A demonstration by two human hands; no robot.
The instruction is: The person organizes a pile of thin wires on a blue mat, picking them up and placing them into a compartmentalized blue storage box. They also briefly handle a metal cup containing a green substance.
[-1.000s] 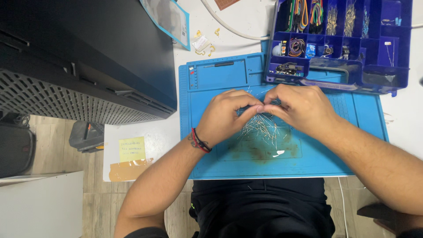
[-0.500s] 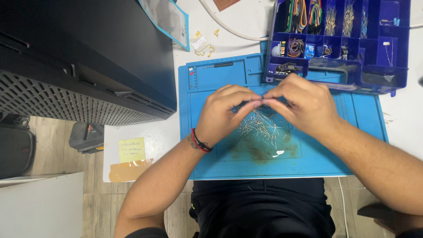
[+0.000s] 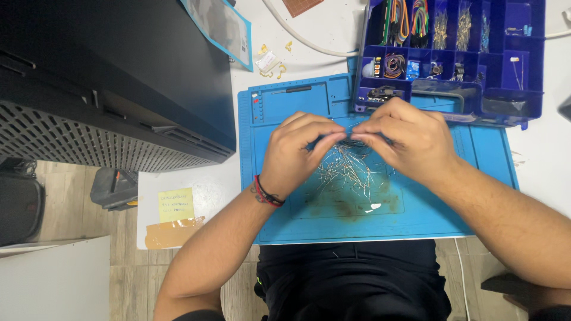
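My left hand and my right hand meet fingertip to fingertip above a blue work mat. Between the fingertips they pinch a small thin component; its shape is mostly hidden by the fingers. Right below the hands lies a loose pile of thin wire-legged components on the mat. A red and black band circles my left wrist.
A dark blue compartment box with coloured wires and small parts sits at the mat's far right corner. A large black machine fills the left side. A yellow sticky note and brown tape lie near the table's front left edge.
Both hands have lifted slightly and shifted toward the far side of the mat, staying joined at the fingertips. The pile of components shows more below them.
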